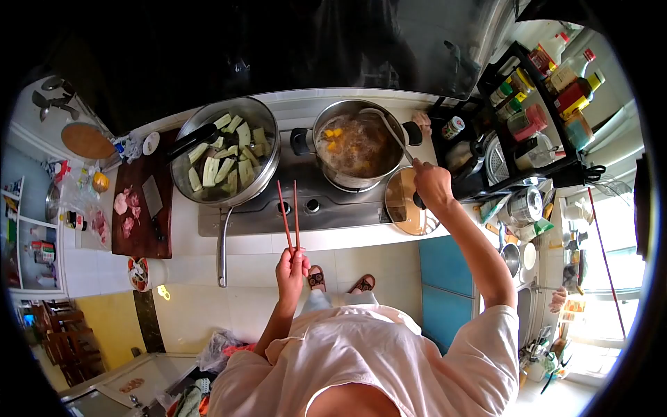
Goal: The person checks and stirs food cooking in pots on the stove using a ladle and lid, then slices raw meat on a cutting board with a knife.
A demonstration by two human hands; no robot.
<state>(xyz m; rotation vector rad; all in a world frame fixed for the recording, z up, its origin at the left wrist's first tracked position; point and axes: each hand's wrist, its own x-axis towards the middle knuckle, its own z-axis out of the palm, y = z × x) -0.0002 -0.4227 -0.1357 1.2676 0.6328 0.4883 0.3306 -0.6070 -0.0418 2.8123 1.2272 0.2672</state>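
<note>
My left hand (292,270) is closed around a pair of red chopsticks (288,219), whose tips point up toward the stove, touching nothing. My right hand (432,182) grips the handle of a ladle (397,137), its bowl end in the steel pot (316,161). Brownish, foamy broth (361,142) with orange chunks (334,137) fills that pot. Left of it stands a wide pan (243,197) with pale green-white vegetable pieces (226,167) inside; a black handle (193,144) crosses its left side. A glass lid (410,212) lies below my right hand.
Both vessels are on a steel gas stove (319,222). At left, a dark cutting board (142,240) bears raw meat (127,203) and a cleaver (151,194). A black rack (511,170) of bottles and jars stands at right. The pan's long handle (223,250) juts past the counter edge.
</note>
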